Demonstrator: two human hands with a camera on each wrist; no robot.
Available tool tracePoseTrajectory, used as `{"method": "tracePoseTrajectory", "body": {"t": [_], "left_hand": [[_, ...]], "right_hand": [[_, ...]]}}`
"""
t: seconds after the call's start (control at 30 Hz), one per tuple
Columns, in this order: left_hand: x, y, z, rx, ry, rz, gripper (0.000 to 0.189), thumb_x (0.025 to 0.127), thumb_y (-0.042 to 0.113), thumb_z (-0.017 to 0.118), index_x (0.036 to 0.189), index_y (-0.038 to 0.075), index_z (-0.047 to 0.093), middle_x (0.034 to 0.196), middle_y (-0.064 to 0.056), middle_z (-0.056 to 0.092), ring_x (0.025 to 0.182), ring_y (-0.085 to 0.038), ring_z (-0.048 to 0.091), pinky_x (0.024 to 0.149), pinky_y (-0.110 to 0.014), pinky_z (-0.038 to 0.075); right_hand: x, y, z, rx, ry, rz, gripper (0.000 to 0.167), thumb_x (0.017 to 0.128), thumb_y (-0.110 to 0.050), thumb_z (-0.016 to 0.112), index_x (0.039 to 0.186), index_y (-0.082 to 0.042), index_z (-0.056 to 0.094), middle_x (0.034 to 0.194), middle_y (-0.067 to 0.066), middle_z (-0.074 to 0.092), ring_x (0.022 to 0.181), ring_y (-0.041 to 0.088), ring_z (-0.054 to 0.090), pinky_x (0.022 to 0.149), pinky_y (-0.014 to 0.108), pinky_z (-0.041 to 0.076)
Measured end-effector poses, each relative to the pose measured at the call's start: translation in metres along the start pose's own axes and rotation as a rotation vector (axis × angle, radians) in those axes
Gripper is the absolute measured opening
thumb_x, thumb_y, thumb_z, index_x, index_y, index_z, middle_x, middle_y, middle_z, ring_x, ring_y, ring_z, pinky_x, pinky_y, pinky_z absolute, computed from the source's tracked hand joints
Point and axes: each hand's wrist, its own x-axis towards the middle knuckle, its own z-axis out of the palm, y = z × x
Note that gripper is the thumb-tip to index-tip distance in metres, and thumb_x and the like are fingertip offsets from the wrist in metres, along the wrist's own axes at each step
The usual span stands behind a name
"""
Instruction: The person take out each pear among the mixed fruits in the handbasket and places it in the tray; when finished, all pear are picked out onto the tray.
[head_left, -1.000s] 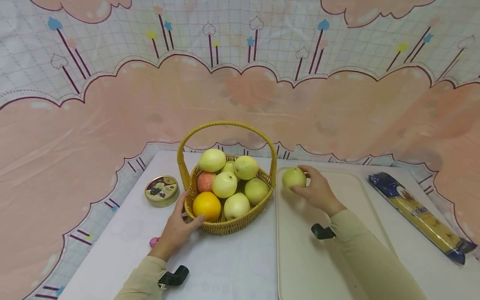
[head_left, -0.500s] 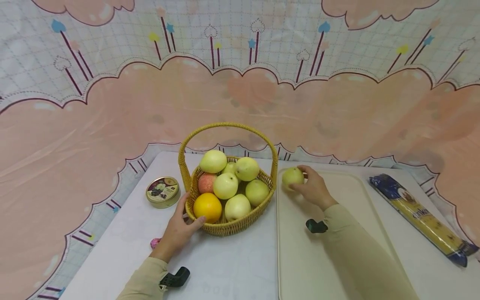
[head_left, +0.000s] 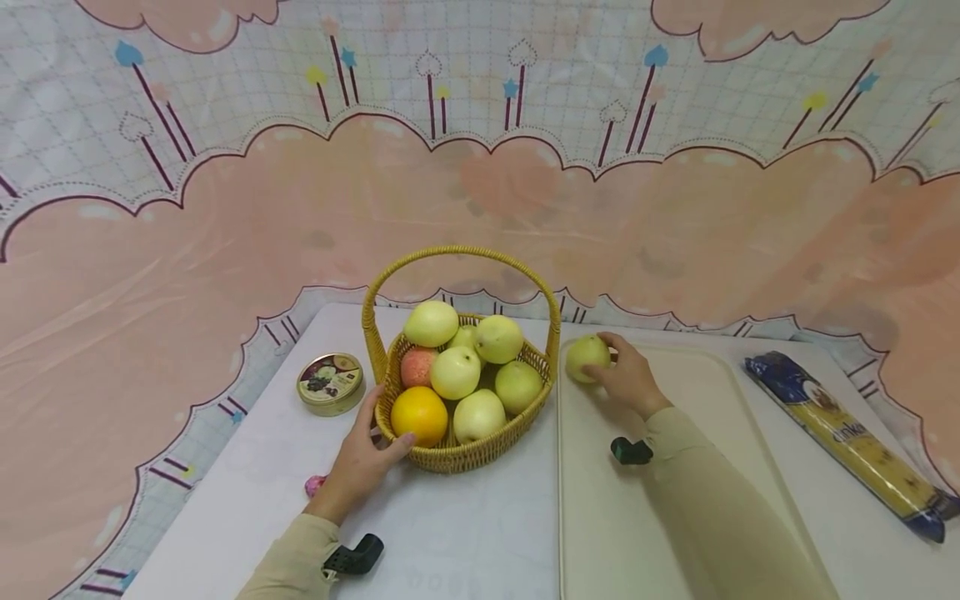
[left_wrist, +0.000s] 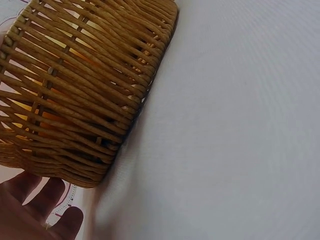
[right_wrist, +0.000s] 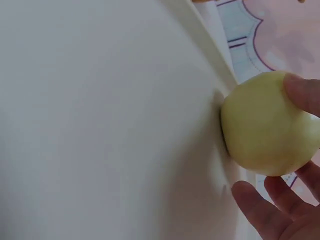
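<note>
At its near left side, my left hand (head_left: 367, 454) grips the rim of a yellow wicker basket (head_left: 468, 454), thumb over the edge and fingers along the outside. Basket weave (left_wrist: 85, 95) fills much of the left wrist view. Inside lie an orange (head_left: 418, 417), a red apple (head_left: 417, 367) and several pale green fruits (head_left: 455, 372). My right hand (head_left: 628, 379) holds another pale green fruit (head_left: 588, 358), round and apple-like, at the far left corner of a cream tray (head_left: 600, 517). In the right wrist view, thumb and fingers touch opposite sides of this fruit (right_wrist: 267, 125).
Left of the basket stands a round tin (head_left: 330, 383) with fruit printed on its lid. A small pink wrapped item (head_left: 315, 485) lies partly behind my left wrist. Beyond the tray on the right is a long blue and yellow packet (head_left: 847, 442). A printed curtain (head_left: 480, 200) hangs behind the table.
The right hand has shifted slightly left and down with the fruit over the last second. My left hand keeps its hold on the basket. The whole head view drifts a little.
</note>
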Motion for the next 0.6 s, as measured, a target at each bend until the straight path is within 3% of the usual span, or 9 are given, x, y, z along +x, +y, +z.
{"method": "tracePoseTrajectory", "body": {"t": [0.6], "left_hand": [[0.000,0.000,-0.001,-0.009,0.000,-0.001,0.089,0.094,0.035,0.068,0.160,0.015,0.012,0.164,-0.019,0.017,0.140,-0.045,0.033,0.114,-0.060,0.025]], "right_hand": [[0.015,-0.002,0.012,0.035,0.065,0.034,0.072,0.093,-0.018,0.069,0.153,-0.001,0.033,0.152,0.025,0.038,0.129,0.044,0.048,0.106,0.055,0.039]]}}
